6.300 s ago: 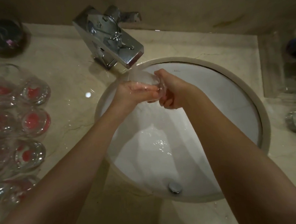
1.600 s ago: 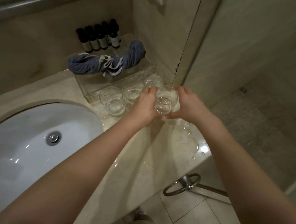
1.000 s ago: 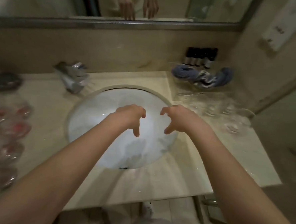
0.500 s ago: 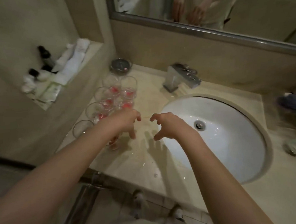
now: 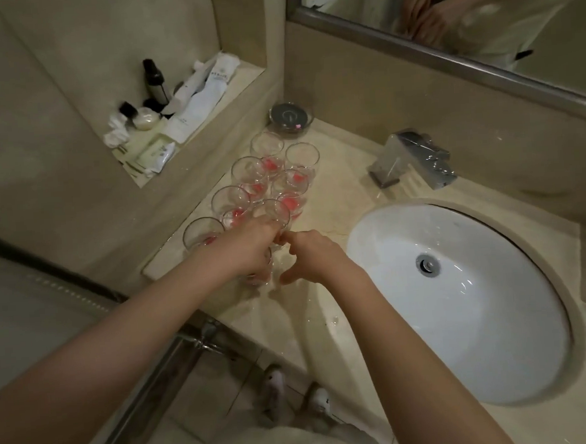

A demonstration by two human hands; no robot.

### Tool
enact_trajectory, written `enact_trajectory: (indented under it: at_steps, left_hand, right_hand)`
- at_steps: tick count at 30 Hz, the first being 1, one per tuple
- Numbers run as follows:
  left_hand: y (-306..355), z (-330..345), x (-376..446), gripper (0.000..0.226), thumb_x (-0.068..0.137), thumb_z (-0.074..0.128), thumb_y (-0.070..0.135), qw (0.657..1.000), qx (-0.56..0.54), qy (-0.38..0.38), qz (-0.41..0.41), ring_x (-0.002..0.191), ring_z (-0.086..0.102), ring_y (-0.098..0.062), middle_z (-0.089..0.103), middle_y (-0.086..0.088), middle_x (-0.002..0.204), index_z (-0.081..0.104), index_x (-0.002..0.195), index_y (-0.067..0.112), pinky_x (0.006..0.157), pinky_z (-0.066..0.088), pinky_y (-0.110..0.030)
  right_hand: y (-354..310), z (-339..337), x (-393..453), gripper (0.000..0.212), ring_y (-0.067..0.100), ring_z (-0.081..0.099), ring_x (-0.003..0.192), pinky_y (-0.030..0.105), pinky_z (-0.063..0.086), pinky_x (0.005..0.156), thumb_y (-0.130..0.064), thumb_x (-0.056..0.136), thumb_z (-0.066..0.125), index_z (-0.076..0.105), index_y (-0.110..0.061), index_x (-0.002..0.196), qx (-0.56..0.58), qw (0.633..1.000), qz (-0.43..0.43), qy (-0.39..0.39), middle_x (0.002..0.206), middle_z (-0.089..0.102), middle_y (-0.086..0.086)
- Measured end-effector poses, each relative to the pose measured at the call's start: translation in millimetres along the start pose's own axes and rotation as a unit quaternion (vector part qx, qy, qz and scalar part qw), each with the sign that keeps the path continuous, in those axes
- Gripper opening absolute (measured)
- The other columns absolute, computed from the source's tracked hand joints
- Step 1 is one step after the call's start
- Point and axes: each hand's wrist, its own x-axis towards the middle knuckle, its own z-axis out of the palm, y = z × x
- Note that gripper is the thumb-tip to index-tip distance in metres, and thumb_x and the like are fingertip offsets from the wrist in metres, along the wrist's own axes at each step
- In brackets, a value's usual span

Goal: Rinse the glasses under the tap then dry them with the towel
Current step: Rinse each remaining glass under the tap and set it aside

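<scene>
Several clear glasses (image 5: 249, 172) with pink residue in their bottoms stand in two rows on the beige counter (image 5: 331, 202), left of the sink. My left hand (image 5: 247, 248) reaches over the nearest glass (image 5: 258, 278) and grips it from above with curled fingers; most of that glass is hidden under the hand. My right hand (image 5: 309, 257) is just to its right, forefinger tip touching near the rim and thumb spread below, holding nothing. The chrome tap (image 5: 414, 159) stands behind the white sink (image 5: 371, 227); no water runs. No towel is in view.
A dark round dish (image 5: 290, 116) sits in the counter's back corner behind the glasses. A wall niche (image 5: 174, 105) holds bottles and white toiletry packets. A mirror runs along the back wall. The counter's front edge drops to a tiled floor and a metal rail.
The view swung from the rinsed glasses at the right to the pink-stained glasses at the left. Both hands came across empty; my left hand now closes on the nearest glass.
</scene>
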Motion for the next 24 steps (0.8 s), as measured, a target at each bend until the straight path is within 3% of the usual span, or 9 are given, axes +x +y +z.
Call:
enact_trajectory:
  at_steps: [2,5,7,10,13,17,20,24]
  left_hand:
    - [-2,5,-7,0.075,0.071,0.082,0.02,0.999,0.045,0.017,-0.002,0.116,0.048,-0.017,0.04,0.002,0.134,0.043,0.135,0.019,0.063,0.034,-0.023]
    - [-9,9,-10,0.087,0.069,0.085,0.023,0.997,0.075,0.02,-0.017,0.124,0.046,-0.021,0.033,-0.001,0.142,0.036,0.141,0.022,0.067,0.037,-0.026]
    - [-14,12,-12,0.094,0.069,0.086,0.022,0.997,0.07,0.008,-0.033,0.123,0.048,-0.024,0.033,-0.006,0.145,0.03,0.143,0.025,0.071,0.04,-0.028]
    - [-17,22,-10,0.091,0.072,0.085,0.022,0.998,0.055,0.013,-0.039,0.11,0.055,-0.024,0.048,-0.009,0.131,0.026,0.142,0.022,0.071,0.044,-0.029]
    - [-19,28,-9,0.09,0.068,0.088,0.029,0.997,0.039,0.053,-0.031,0.109,0.057,-0.024,0.054,-0.006,0.125,0.033,0.139,0.02,0.074,0.044,-0.028]
    - [-14,41,-9,0.092,0.056,0.092,0.039,0.998,-0.025,0.056,0.006,0.111,0.059,-0.022,0.059,-0.001,0.123,0.046,0.133,0.02,0.087,0.054,-0.038]
    - [5,49,-2,0.093,0.055,0.091,0.047,0.993,-0.091,0.067,0.022,0.11,0.058,-0.018,0.06,0.001,0.121,0.048,0.131,0.016,0.085,0.052,-0.03]
    - [42,40,20,0.087,0.055,0.093,0.031,0.971,-0.224,0.068,0.055,0.102,0.055,-0.012,0.06,0.002,0.12,0.052,0.13,0.016,0.071,0.036,-0.005]
  right_hand:
    - [-4,7,4,0.078,0.029,0.058,0.113,0.037,0.049,0.085,-0.031,0.07,0.083,0.044,-0.029,0.137,-0.003,1.0,-0.003,-0.003,0.124,0.06,0.008]
    - [-7,13,9,0.08,0.03,0.058,0.112,0.037,0.049,0.085,-0.031,0.07,0.083,0.042,-0.025,0.139,-0.002,1.0,-0.001,-0.009,0.124,0.061,0.009]
    - [-7,14,12,0.08,0.03,0.059,0.112,0.038,0.05,0.086,-0.029,0.071,0.082,0.042,-0.025,0.139,0.001,1.0,-0.003,-0.012,0.124,0.061,0.009]
    - [-8,12,14,0.078,0.03,0.059,0.112,0.04,0.051,0.089,-0.029,0.072,0.081,0.043,-0.026,0.139,-0.004,1.0,-0.005,-0.015,0.123,0.061,0.009]
    - [-7,12,15,0.067,0.028,0.059,0.111,0.038,0.05,0.087,-0.029,0.075,0.078,0.049,-0.025,0.135,0.002,1.0,-0.015,-0.011,0.122,0.062,0.008]
    - [9,7,5,0.055,0.025,0.06,0.107,0.035,0.049,0.085,-0.023,0.072,0.082,0.061,-0.015,0.122,0.018,0.999,-0.024,-0.035,0.117,0.064,0.006]
    - [40,-5,-15,0.056,0.018,0.061,0.1,0.028,0.049,0.084,-0.021,0.068,0.086,0.065,-0.012,0.119,0.087,0.995,-0.004,-0.047,0.113,0.066,0.003]
    - [83,-26,-45,0.051,0.016,0.065,0.093,0.028,0.052,0.083,-0.019,0.066,0.087,0.069,-0.02,0.114,0.216,0.975,0.043,0.021,0.107,0.068,-0.002]
